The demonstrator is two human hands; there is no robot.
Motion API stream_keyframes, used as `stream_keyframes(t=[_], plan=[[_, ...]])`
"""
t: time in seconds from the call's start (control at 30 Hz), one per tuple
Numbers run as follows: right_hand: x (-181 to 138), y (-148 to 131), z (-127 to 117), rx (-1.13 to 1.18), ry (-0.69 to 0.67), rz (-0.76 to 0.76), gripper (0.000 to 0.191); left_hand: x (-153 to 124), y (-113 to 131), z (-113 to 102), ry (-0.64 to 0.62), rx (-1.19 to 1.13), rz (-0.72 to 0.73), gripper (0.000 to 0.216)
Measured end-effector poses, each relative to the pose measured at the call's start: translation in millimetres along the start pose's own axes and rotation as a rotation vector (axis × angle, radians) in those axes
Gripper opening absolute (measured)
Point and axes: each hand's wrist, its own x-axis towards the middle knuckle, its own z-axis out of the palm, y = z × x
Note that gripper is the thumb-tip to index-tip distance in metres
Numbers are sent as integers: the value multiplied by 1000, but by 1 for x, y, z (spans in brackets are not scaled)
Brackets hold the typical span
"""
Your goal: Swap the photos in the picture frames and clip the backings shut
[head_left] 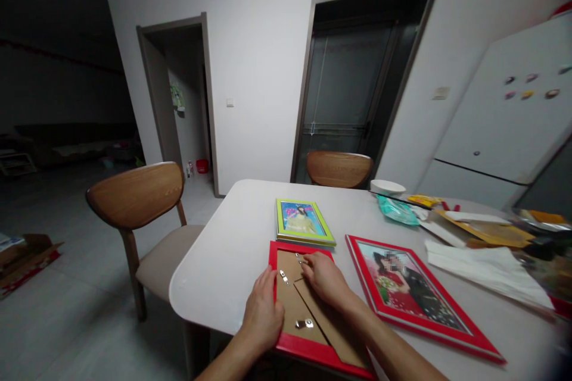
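A red picture frame (304,342) lies face down at the table's near edge, its brown backing board (290,300) facing up. My left hand (263,309) is closed round the left side of this frame. Over the far part of the board, my right hand (324,277) has its fingers curled and pressed together at a small metal clip (299,258), which they partly cover. Two more metal clips show on the board: one (284,277) near the left hand, another (304,324) toward the near end. A folding stand (328,315) of the same brown board lies flat, partly under the right forearm.
A yellow-green picture frame (304,221) lies beyond, and a larger red-framed picture (411,292) lies to the right. Farther right on the white table (214,274) are a white bowl (388,188), a teal packet (397,209) and white paper (487,271). Wooden chairs (138,196) stand around.
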Motion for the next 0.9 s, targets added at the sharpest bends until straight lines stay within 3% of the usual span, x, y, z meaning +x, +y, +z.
stream_keyframes(t=[0.23,0.4,0.6,0.9], plan=[[18,-4,20,-74,46,89,29,1,0,0,-7,-33,19,61],[-8,-3,-3,-51,30,18,41,-1,1,0,18,-60,5,60],[-53,-1,-15,3,-96,12,37,-2,2,0,21,-77,-13,60],[-54,-5,-10,127,-15,-21,45,-2,6,-1,23,-71,-32,56]])
